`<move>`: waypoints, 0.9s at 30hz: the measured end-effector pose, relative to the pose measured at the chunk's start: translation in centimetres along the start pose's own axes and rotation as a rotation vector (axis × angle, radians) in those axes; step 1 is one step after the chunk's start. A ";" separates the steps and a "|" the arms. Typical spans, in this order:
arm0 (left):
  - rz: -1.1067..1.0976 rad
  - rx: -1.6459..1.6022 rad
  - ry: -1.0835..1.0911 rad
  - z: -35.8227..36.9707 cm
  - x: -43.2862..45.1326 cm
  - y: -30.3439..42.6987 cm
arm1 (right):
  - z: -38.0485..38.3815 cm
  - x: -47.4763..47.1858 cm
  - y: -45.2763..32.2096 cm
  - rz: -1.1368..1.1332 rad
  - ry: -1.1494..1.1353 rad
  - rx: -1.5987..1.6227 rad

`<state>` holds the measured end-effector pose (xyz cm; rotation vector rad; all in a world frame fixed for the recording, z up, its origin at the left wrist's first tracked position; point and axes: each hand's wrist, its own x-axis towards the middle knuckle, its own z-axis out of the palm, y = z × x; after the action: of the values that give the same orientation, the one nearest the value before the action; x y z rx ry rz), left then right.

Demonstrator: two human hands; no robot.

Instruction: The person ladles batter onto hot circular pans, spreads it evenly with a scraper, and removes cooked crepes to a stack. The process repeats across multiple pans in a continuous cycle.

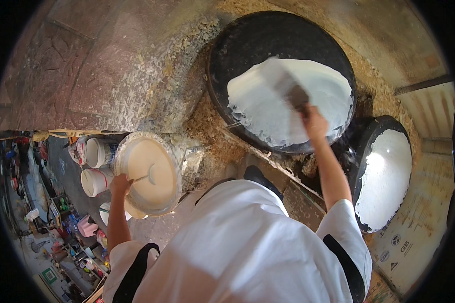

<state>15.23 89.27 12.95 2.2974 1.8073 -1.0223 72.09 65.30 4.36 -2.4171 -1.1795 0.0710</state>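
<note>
My right hand (315, 122) grips a dark handle of a flat, wide-bladed scraper (288, 85), blurred by motion, over a large round black griddle (265, 38). A thin white batter layer (326, 83) with ragged edges covers the griddle's nearer part. My left hand (121, 185) is closed around the thin handle of a ladle (141, 178), whose rounded end sits in cream-coloured batter (148, 159) inside a wide, crusted tub (177, 189). What exactly the blade touches cannot be told.
A second black griddle (358, 166) with a white layer (385, 178) stands at the right. White buckets (94, 181) are beside the tub at the left. A rough, stained stove surround (216, 128) lies between tub and large griddle. Cluttered goods (66, 223) fill the lower left.
</note>
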 end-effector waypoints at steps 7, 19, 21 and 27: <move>-0.063 -0.021 -0.014 -0.3 -0.2 0.3 | -4.4 2.4 13.7 0.772 0.209 0.778; -0.054 0.016 -0.051 -0.9 0.5 1.1 | 2.4 0.7 -3.3 -0.189 -0.209 -0.022; -0.068 0.014 -0.067 -0.8 0.5 0.9 | 1.0 3.8 1.3 -0.024 0.014 -0.104; -0.093 0.026 -0.044 -0.7 0.4 0.8 | -3.8 6.3 15.3 0.728 0.182 0.284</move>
<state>16.35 89.66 12.97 2.2050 1.9117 -1.1064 88.27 60.43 2.38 -2.3990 -0.1542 0.2180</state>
